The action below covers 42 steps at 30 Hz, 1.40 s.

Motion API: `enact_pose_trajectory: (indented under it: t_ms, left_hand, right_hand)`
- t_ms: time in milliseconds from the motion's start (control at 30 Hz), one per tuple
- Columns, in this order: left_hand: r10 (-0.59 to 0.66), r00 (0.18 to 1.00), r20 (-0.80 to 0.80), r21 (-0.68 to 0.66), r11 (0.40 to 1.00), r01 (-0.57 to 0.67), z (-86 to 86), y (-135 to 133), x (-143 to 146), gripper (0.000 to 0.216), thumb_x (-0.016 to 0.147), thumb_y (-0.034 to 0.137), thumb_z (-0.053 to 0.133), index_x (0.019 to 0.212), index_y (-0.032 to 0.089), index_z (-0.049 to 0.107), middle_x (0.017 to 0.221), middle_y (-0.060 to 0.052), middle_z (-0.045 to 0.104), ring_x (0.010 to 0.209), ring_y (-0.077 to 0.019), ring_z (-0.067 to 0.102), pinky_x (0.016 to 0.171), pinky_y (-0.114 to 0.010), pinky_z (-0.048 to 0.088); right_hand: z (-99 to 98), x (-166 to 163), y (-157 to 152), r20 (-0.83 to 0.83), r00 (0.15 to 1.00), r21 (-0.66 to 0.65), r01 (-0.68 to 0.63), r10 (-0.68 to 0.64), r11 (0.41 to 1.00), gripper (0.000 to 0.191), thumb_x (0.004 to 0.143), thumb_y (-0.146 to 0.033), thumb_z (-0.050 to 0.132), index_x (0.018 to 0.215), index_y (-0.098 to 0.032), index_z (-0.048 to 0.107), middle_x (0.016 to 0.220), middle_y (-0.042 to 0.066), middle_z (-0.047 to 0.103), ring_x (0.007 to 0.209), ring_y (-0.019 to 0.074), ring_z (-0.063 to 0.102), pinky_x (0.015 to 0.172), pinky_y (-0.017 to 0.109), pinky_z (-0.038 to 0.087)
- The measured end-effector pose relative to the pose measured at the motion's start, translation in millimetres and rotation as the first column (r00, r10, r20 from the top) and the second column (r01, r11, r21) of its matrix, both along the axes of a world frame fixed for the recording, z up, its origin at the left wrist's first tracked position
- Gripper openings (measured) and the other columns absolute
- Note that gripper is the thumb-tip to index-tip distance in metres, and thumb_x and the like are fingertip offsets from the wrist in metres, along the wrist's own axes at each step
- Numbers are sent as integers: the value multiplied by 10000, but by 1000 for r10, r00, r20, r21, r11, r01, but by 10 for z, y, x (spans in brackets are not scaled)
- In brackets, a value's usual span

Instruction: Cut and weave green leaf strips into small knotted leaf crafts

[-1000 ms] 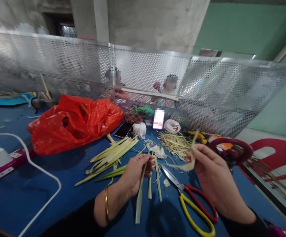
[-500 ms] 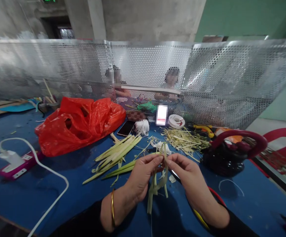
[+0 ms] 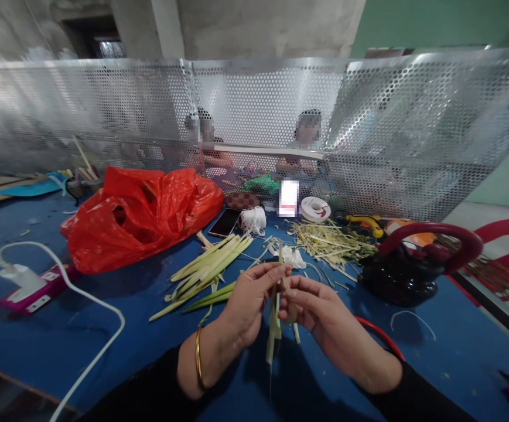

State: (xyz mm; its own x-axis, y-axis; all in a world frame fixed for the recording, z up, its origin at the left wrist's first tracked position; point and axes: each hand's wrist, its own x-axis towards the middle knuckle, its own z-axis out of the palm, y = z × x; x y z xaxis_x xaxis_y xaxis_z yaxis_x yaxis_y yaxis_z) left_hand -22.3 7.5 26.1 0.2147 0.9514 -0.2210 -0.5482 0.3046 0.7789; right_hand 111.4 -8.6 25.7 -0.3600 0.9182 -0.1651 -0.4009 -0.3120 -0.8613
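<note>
Leaf strips (image 3: pixel 272 334) are hanging upright between both hands, just above the blue tabletop (image 3: pixel 38 328) — the left hand (image 3: pixel 248 305) is pinching their upper end with closed fingertips, and the right hand (image 3: pixel 320 316) is curling shut around them from the other side. A bundle of green leaves (image 3: pixel 210 266) is lying just beyond, near a red bag (image 3: pixel 140 214).
</note>
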Motion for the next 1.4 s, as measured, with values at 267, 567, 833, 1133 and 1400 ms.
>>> enact_pose_trajectory:
  t_ms: [267, 567, 833, 1133, 1400]
  left_hand:
    - [326, 930, 167, -41, 945, -324, 30, 334, -235, 104, 869, 148, 584, 806, 124, 663, 792, -41, 706, 704, -123, 674, 635, -213, 536]
    - [487, 835, 256, -141, 874, -466, 143, 452, -420, 189, 911, 97, 507, 766, 116, 626, 671, -25, 666, 587, -93, 644, 634, -207, 559]
    - [471, 844, 256, -195, 880, -432, 147, 421, -366, 172, 908, 96, 522, 778, 104, 635, 662, -23, 673, 565, -93, 648, 600, -206, 572]
    - [432, 853, 291, -248, 896, -369, 235, 366, -393, 174, 931, 117, 497, 814, 100, 626, 661, 0, 661, 534, -74, 631, 562, -197, 563]
    - [411, 887, 211, -210, 905, -369, 176, 473, -560, 174, 928, 134, 503, 786, 127, 603, 582, 40, 562, 423, -24, 517, 390, -123, 420]
  right_hand:
    - [58, 187, 134, 284, 958, 31, -50, 40, 998, 289, 722, -418, 750, 716, -140, 670, 577, -42, 544, 412, 33, 410, 422, 184, 298]
    - [-67, 724, 577, 668, 626, 447, 94, -402, 890, 259, 750, -430, 607, 695, -180, 652, 616, 18, 599, 479, 126, 478, 477, 262, 383]
    - [-218, 333, 334, 718, 648, 523, -263, -253, 811, 250, 775, -298, 616, 994, -211, 698, 939, 65, 708, 686, 174, 614, 655, 310, 495]
    - [-333, -55, -6, 764, 630, 359, -591, 135, 723, 122, 812, -187, 583, 719, -203, 660, 683, -11, 589, 591, 118, 526, 555, 214, 407]
    - [4, 709, 473, 638, 722, 483, -103, -269, 869, 309, 891, -406, 492, 735, -181, 636, 637, 20, 572, 564, 146, 532, 573, 270, 437]
